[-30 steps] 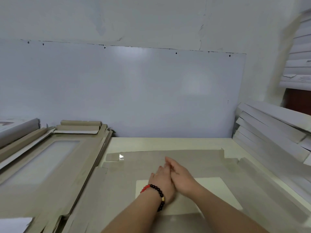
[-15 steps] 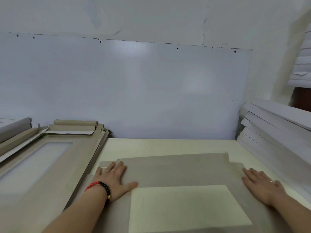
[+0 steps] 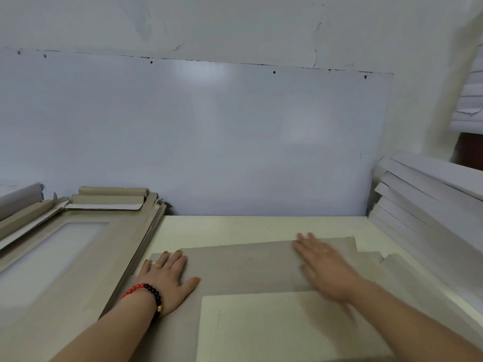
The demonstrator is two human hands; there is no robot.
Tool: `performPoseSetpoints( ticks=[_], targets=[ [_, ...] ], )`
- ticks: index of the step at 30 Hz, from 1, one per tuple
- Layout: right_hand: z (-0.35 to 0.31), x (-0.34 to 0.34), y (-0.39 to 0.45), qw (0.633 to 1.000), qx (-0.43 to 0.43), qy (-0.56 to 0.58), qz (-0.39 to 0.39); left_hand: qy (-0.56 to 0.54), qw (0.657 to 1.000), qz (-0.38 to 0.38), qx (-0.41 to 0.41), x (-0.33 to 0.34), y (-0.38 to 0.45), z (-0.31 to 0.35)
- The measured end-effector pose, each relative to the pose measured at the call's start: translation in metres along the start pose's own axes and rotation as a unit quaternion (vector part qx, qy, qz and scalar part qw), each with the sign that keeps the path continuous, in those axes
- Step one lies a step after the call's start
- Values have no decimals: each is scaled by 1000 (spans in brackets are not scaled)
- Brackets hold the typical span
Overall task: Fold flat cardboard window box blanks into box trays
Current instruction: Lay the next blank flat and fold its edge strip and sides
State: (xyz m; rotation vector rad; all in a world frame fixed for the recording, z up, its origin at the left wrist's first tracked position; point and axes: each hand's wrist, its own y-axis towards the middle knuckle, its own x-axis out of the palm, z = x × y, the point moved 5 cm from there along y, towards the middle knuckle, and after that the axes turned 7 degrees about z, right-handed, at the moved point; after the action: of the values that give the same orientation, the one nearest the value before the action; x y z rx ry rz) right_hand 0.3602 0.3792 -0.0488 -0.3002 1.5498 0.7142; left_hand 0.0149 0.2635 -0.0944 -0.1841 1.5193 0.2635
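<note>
Your flat grey-brown cardboard window box blank (image 3: 251, 267) lies on the cream table (image 3: 261, 227), right in front of you, window cut-out nearest you. Your left hand (image 3: 167, 278) lies flat on the blank's left end, fingers straight and spread, holding nothing. Your right hand (image 3: 324, 265) is motion-blurred; its fingers look straight and together, flat on the far panel, not gripping.

Judged step: creasing the far panel down along its fold line. To do it well, keep the left palm pinning the blank so it can't skid, and run the right palm along the crease with even pressure out to the end tab, not just the middle. Keep the blank square to the table edge.

A stack of grey-brown window blanks (image 3: 86, 246) sits just left of it. A pile of white folded boxes (image 3: 428, 205) leans to the right, near the blank's right flaps; don't knock it.
</note>
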Motion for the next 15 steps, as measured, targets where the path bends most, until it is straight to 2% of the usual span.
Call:
performPoseSetpoints(
  ticks=[3,5,10,15],
  targets=[
    [-55,19,20,995,-60,39,-66,0,1000,-4,0,1,0,-1],
    [-54,35,21,993,-40,16,-107,3,1000,-6,0,1,0,-1],
    [51,28,3,974,184,-70,-112,8,1000,-8,-4,3,1,-2],
    [127,24,-39,939,316,-42,-127,5,1000,-10,-6,3,1,-3]
  ],
)
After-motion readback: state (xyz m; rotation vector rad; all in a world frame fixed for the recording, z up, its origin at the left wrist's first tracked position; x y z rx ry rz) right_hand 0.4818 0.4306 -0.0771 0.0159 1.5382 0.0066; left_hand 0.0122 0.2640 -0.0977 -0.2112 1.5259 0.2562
